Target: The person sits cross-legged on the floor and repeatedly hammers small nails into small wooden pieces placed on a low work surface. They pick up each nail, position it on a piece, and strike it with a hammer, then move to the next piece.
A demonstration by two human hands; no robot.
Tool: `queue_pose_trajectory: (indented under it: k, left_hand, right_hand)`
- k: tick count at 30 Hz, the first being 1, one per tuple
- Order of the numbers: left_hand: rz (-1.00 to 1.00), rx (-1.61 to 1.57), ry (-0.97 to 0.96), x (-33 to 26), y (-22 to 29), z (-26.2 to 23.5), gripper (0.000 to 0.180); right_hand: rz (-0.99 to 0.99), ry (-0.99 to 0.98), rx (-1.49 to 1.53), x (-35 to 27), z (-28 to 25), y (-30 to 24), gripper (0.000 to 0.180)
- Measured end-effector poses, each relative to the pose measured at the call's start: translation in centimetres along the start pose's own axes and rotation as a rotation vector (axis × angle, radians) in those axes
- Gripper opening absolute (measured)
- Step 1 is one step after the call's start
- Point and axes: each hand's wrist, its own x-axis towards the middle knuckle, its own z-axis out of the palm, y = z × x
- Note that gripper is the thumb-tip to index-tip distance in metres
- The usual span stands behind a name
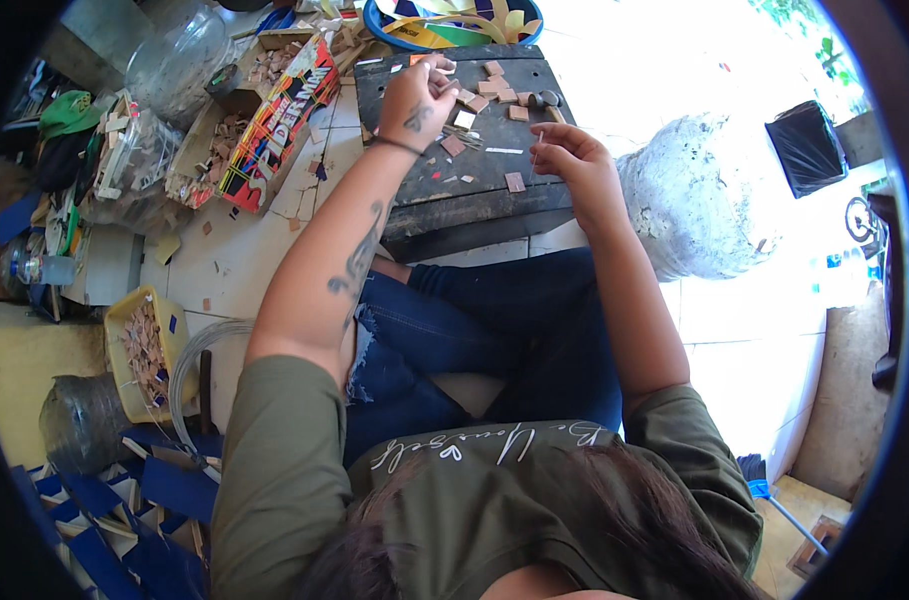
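A low, dark worktop [474, 185] stands in front of my crossed legs. Above its left side, my left hand [417, 105] is closed in a pinch on what looks like a small wooden piece [449, 87]. Over the right edge, my right hand [577, 170] pinches something thin and pale [539, 137], too small to name. Between the hands lie several small wooden blocks [492, 87], a light-topped block [464, 119], a flat brown square [515, 182] and a white strip [504, 150]. A hammer [545, 100] rests just beyond my right fingers.
Left of the worktop, a colourful printed box [279, 125] and a yellow basket [172, 342] hold wooden bits. A blue basin [414, 40] sits behind. To the right stand a bulky plastic-wrapped bundle [699, 200] and a black-covered block [809, 150]. Blue-and-wood pieces [139, 510] are piled at lower left.
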Motion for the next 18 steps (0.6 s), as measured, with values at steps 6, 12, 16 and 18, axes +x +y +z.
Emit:
queue_pose_trajectory:
  k: [6, 12, 16, 18]
  left_hand:
    - [0.043, 0.035, 0.063, -10.1, 4.0, -2.2, 0.011]
    - [0.074, 0.15, 0.038, -12.6, 3.7, -1.5, 0.012]
    - [0.068, 0.101, 0.038, -12.6, 3.2, -1.4, 0.014]
    - [0.056, 0.091, 0.041, -12.7, 3.1, -1.4, 0.014]
  right_hand:
    - [-0.062, -0.028, 0.0, -1.8, 0.9, 0.5, 0.014]
    - [-0.264, -0.033, -0.301, -2.4, 3.5, 0.7, 0.011]
    - [-0.427, -0.029, -0.502, -2.9, 4.9, 0.7, 0.012]
    - [-0.462, -0.038, -0.553, -2.9, 5.3, 0.6, 0.013]
